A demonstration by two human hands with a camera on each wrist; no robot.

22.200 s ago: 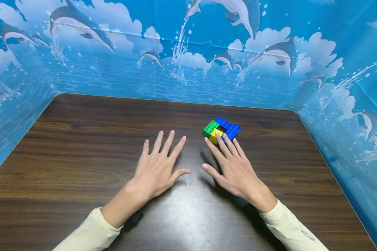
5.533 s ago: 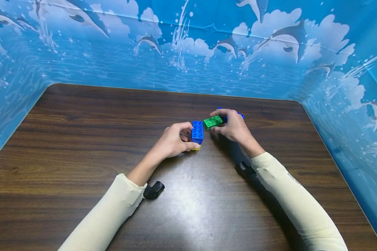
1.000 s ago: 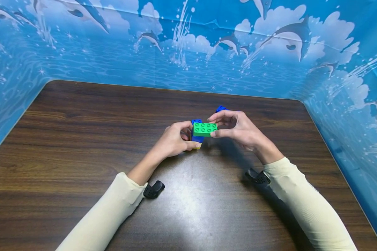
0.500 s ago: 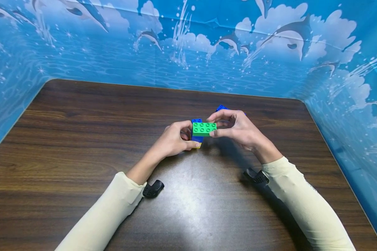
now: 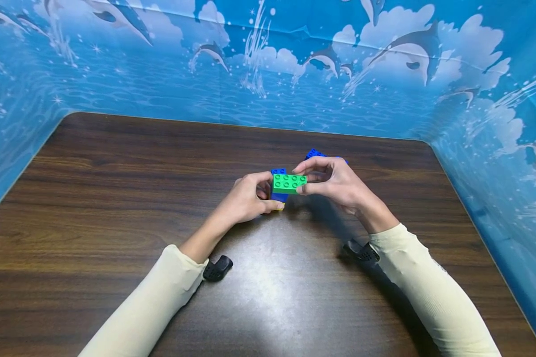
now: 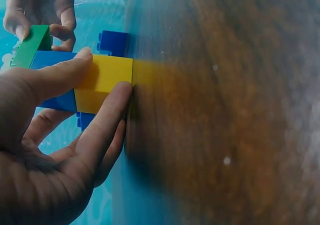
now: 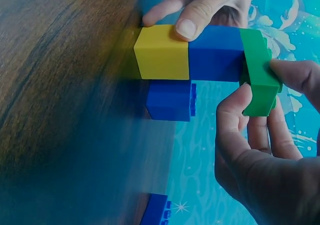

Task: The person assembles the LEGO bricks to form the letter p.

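Left hand (image 5: 250,199): clamped on the stack; a yellow brick (image 7: 162,55) is set under a blue brick (image 7: 216,55), upright on the wooden table (image 5: 116,208).
Right hand (image 5: 337,184): green brick (image 5: 287,183) pinched by thumb and fingers.
Green position: held crosswise over the blue top; full seating cannot be judged.
Spare blue bricks (image 5: 313,153): partly hidden behind the right hand.

Your left hand (image 5: 245,201) is gripping with curled fingers (image 6: 106,116), your right hand (image 5: 343,187) is pinching close beside it, and your sleeved left forearm (image 5: 143,300) and right forearm (image 5: 433,290) are slanting forward and inward
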